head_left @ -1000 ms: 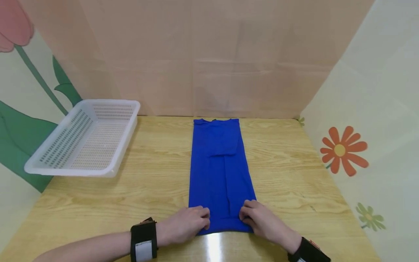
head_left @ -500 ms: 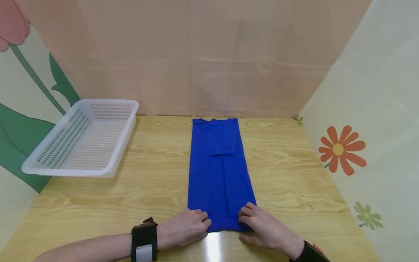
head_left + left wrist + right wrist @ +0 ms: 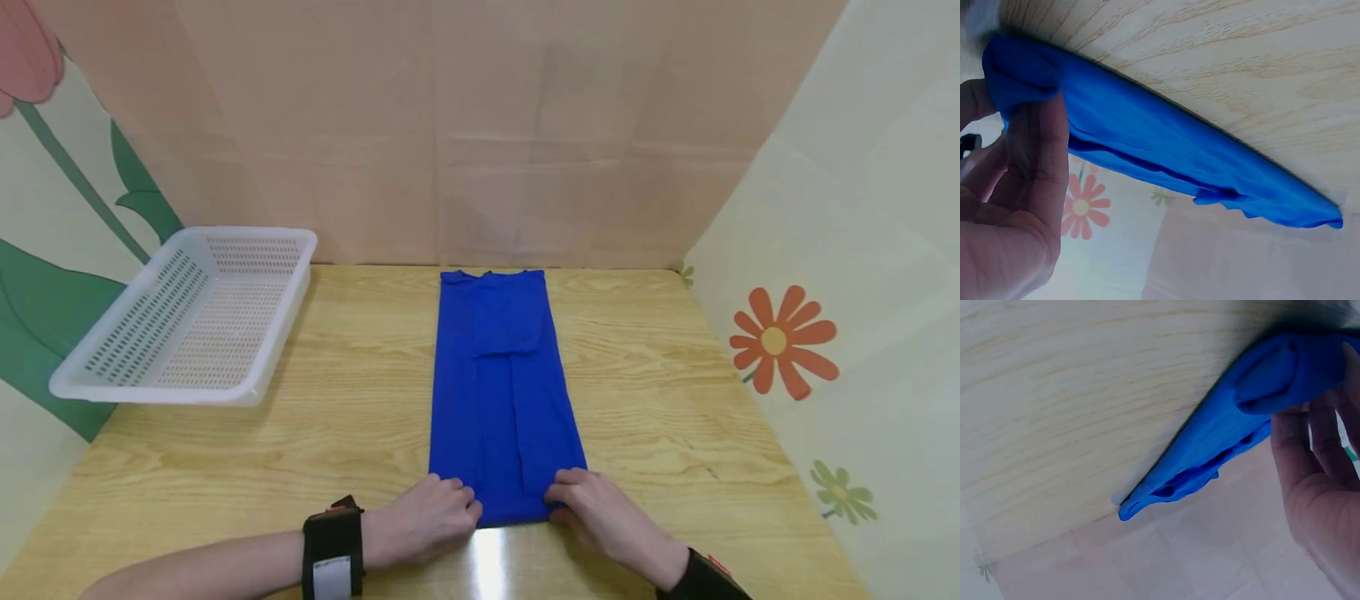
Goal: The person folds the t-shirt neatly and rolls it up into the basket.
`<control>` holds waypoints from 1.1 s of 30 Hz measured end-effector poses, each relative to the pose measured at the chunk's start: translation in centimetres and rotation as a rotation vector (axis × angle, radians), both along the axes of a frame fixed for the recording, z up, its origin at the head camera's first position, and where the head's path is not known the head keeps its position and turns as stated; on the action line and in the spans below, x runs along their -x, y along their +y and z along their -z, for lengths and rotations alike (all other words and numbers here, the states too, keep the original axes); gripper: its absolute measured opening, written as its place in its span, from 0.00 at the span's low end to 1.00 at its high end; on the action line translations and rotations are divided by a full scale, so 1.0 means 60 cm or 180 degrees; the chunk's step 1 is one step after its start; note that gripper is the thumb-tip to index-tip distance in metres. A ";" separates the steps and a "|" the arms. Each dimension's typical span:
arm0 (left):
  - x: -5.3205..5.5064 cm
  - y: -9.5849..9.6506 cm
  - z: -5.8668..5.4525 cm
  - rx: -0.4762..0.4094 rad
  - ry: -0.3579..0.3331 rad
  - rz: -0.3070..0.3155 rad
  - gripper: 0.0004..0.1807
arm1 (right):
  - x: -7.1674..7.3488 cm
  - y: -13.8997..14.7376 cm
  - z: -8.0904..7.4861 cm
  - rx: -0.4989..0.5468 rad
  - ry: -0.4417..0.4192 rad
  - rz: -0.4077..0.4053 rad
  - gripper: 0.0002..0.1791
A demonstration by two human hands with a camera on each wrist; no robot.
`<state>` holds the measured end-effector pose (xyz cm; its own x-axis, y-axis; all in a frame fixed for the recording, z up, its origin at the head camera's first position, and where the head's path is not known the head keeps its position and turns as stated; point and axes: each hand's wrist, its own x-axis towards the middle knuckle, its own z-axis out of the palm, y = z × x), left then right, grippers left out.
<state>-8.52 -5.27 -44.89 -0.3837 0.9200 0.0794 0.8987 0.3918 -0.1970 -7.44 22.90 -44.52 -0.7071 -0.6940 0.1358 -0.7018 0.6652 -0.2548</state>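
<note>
A blue shirt (image 3: 495,400), folded into a long narrow strip, lies on the table with its far end near the back wall. Its near end is turned over into a thick roll, seen from the side in the left wrist view and again as a rolled end (image 3: 1269,375) in the right wrist view. My left hand (image 3: 423,521) grips the left corner of this roll, fingers (image 3: 1050,156) curled against it. At the right corner my right hand (image 3: 615,517) pinches the same roll between thumb and fingers. A squarish folded flap (image 3: 506,325) lies on the shirt's upper part.
To the left at the back stands a white perforated plastic basket (image 3: 258,367) with nothing visible inside. The wood-grain table (image 3: 360,367) ends at a beige back wall (image 3: 360,150). Side walls with printed flowers (image 3: 783,342) flank it.
The shirt's rolled near edge has moved slightly away from me. My right thumb, spread out on the table half a second ago, is now in against the roll. The basket stays put.
</note>
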 end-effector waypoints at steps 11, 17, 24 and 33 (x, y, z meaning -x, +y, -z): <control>0.020 -0.007 -0.003 -0.0356 -0.1003 -0.0232 0.03 | 0.009 0.000 0.000 0.0267 -0.0421 0.0221 0.08; 0.028 -0.009 -0.008 -0.0342 -0.1456 -0.0578 0.02 | 0.012 -0.001 0.000 0.0227 -0.0546 0.0349 0.05; 0.031 -0.008 -0.010 -0.0334 -0.1788 -0.0804 0.03 | 0.004 -0.003 -0.001 -0.0066 -0.0352 0.0504 0.04; 0.036 -0.008 -0.011 -0.0281 -0.2132 -0.0994 0.06 | -0.015 -0.005 0.010 -0.0131 0.0004 0.0566 0.07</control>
